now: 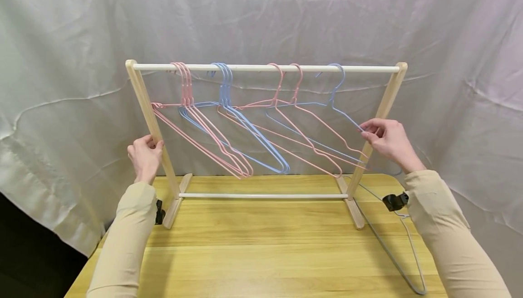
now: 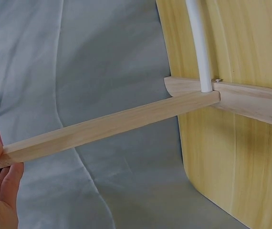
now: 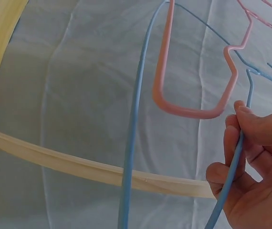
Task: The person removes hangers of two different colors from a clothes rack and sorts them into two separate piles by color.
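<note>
A rack with a white rail (image 1: pixel 253 68) and wooden posts stands on the table, hung with pink and blue wire hangers. My left hand (image 1: pixel 146 155) grips the left post (image 1: pixel 143 96) partway up; the left wrist view shows thumb and fingers on either side of that post (image 2: pixel 107 121). Near the right post, my right hand (image 1: pixel 388 140) pinches the sloping shoulder of the rightmost blue hanger (image 1: pixel 345 114), whose hook is over the rail. In the right wrist view, thumb and fingers close around its blue wire (image 3: pixel 227 188), beside a pink hanger (image 3: pixel 188 112).
Bunched pink hangers (image 1: pixel 212 130) hang at the left, with blue ones (image 1: pixel 257 134) beside them. Two pink hangers, one here (image 1: pixel 300 132), hang right of centre. A grey hanger (image 1: pixel 382 246) leans or lies at the table's right. Grey cloth (image 1: pixel 261 26) hangs behind.
</note>
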`<act>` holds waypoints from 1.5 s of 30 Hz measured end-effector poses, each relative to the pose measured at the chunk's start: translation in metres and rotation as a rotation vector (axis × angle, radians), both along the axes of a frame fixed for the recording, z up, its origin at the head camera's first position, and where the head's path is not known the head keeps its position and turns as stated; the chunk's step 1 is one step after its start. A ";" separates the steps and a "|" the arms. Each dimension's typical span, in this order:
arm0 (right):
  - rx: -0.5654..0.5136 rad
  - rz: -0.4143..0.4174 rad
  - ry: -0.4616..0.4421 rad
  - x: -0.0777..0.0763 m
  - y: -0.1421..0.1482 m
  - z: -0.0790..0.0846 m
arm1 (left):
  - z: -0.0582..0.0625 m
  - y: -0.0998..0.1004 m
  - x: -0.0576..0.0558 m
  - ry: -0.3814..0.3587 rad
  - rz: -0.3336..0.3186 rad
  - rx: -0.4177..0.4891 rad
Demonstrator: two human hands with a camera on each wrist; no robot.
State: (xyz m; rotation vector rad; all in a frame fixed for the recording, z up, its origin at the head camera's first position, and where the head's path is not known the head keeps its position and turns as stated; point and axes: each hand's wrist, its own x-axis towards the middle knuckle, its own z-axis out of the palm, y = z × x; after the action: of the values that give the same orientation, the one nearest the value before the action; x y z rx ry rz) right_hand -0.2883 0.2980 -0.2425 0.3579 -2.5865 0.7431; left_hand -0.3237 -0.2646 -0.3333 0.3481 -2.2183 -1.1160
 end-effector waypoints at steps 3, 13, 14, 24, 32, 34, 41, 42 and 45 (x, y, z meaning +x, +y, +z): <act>-0.011 -0.006 0.018 0.001 0.000 0.001 | 0.000 -0.001 0.000 0.004 0.004 -0.004; -0.059 -0.033 0.037 0.004 0.004 0.002 | 0.000 0.000 0.001 0.005 0.025 -0.013; -0.061 -0.031 0.042 0.004 0.005 0.002 | 0.000 0.000 0.001 0.006 0.025 -0.014; -0.082 -0.013 0.063 0.008 0.014 -0.008 | 0.000 0.000 0.000 0.013 0.024 -0.017; -0.117 0.033 0.130 0.013 0.023 -0.022 | 0.000 0.000 0.000 0.015 0.030 -0.027; -0.140 0.044 0.149 0.016 0.024 -0.027 | 0.000 0.000 0.001 0.014 0.024 -0.017; -0.180 0.024 0.187 0.024 0.032 -0.044 | 0.000 0.000 0.001 0.003 0.010 0.005; -0.182 0.013 0.190 0.026 0.033 -0.047 | 0.000 0.000 0.001 0.006 0.010 0.008; -0.206 -0.029 0.198 0.029 0.036 -0.055 | 0.001 0.001 0.000 0.009 0.008 0.006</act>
State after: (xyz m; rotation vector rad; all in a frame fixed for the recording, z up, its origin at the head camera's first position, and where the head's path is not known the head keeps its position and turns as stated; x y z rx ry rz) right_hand -0.2589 0.3342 -0.2977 0.3121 -2.3020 0.9060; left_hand -0.3237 -0.2635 -0.3326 0.3535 -2.2041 -1.1186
